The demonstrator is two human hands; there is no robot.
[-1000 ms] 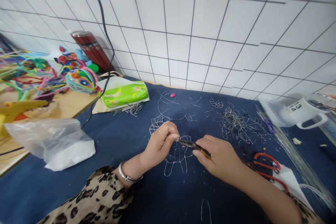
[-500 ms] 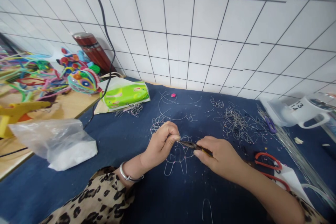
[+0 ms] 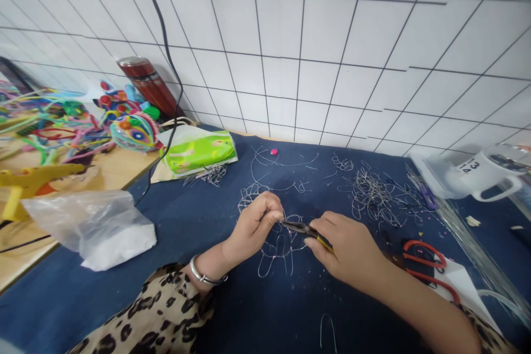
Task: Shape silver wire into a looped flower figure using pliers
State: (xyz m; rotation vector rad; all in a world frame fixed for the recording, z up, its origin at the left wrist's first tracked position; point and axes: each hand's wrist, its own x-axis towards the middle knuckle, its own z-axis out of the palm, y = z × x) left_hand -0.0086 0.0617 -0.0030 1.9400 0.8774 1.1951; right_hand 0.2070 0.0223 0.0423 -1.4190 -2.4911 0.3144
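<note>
My right hand point(image 3: 344, 243) is closed round a pair of needle-nose pliers point(image 3: 299, 227) with dark jaws and yellow-and-black handles. The jaws point left and meet the fingertips of my left hand point(image 3: 259, 228). Thumb and forefinger of that hand are pinched on the wire frame point(image 3: 276, 256), a shape of thin silvery loops with small pink marks at its joins. Its upper part is partly hidden behind the fingers and pliers. Just behind my left hand lies another coil of bent wire point(image 3: 248, 194). A single U-shaped wire point(image 3: 327, 332) rests near the front edge.
At right are a tangled wire heap point(image 3: 373, 193), red-handled scissors point(image 3: 425, 254), straight wires point(image 3: 477, 254) and a white mug point(image 3: 483, 174). Leftward lie a green tissue pack point(image 3: 201, 152), a plastic bag point(image 3: 120, 238), a yellow glue gun point(image 3: 29, 182) and a red flask point(image 3: 149, 86).
My hands and the pliers hold almost the same place. The wire frame's lower loops have shifted slightly to the left. The whole view has moved a little.
</note>
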